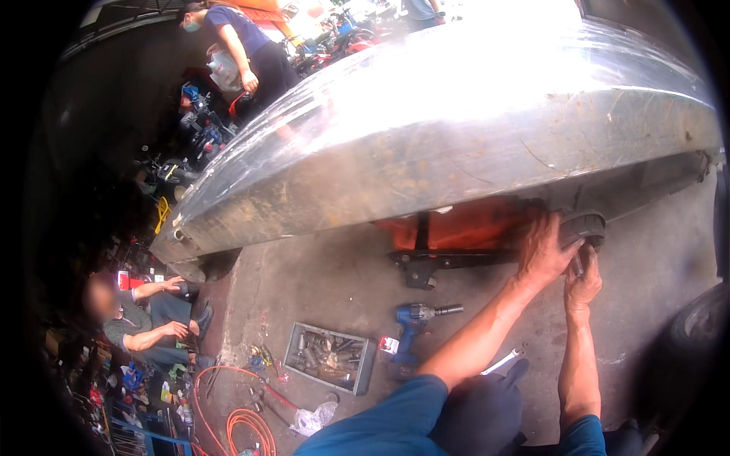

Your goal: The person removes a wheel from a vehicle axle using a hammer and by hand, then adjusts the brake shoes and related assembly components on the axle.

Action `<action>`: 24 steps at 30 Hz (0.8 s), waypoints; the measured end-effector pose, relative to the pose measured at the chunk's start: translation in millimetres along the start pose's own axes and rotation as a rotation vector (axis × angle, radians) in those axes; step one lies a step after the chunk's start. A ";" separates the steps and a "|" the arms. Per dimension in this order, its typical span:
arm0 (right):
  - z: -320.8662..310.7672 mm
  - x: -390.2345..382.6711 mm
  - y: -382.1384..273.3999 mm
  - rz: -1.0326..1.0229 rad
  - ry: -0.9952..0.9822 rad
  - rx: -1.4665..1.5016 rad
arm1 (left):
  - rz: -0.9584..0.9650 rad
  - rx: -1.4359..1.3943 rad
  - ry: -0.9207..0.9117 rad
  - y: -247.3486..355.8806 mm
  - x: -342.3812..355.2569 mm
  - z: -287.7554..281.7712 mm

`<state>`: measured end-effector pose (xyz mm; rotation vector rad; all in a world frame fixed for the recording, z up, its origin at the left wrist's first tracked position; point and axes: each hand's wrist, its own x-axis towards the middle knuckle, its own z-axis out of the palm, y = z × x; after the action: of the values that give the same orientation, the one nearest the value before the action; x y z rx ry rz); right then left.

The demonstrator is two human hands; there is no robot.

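Observation:
Under the edge of a big metal-clad platform (395, 182), both my arms reach forward to a small dark wheel (585, 222). My left hand (544, 249) is wrapped against the wheel's left side, its fingers partly hidden behind it. Just below the wheel, my right hand (583, 286) is closed round a short grey metal cylinder (578, 264), whose upper end points at the wheel's hub. Whether the cylinder touches the hub is hidden by my fingers. Left of my hands, an orange floor jack (471, 224) with a black frame sits beneath the platform.
A blue impact wrench (411, 327) stands beside a grey bin of sockets (368, 366). A wrench (503, 362) lies near my knee. An orange hose (249, 428) coils at lower left. One person (156, 319) sits at left, another (243, 45) stands beyond the platform. A tyre (699, 319) is at right.

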<state>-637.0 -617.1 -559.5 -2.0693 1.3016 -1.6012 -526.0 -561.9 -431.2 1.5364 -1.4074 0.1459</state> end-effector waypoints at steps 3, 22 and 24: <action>0.6 -1.9 5.0 -0.102 0.027 -0.057 | 0.008 0.012 0.004 0.2 -0.4 0.1; -4.1 8.8 -3.9 0.001 -0.047 -0.024 | -0.008 0.013 -0.034 -0.9 2.5 1.4; -2.7 10.6 -4.9 -0.007 -0.025 -0.033 | -0.010 0.026 -0.036 -0.4 3.1 2.0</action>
<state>-636.7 -621.3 -548.2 -2.1082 1.3225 -1.5614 -525.7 -565.5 -430.3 1.5747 -1.4313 0.1315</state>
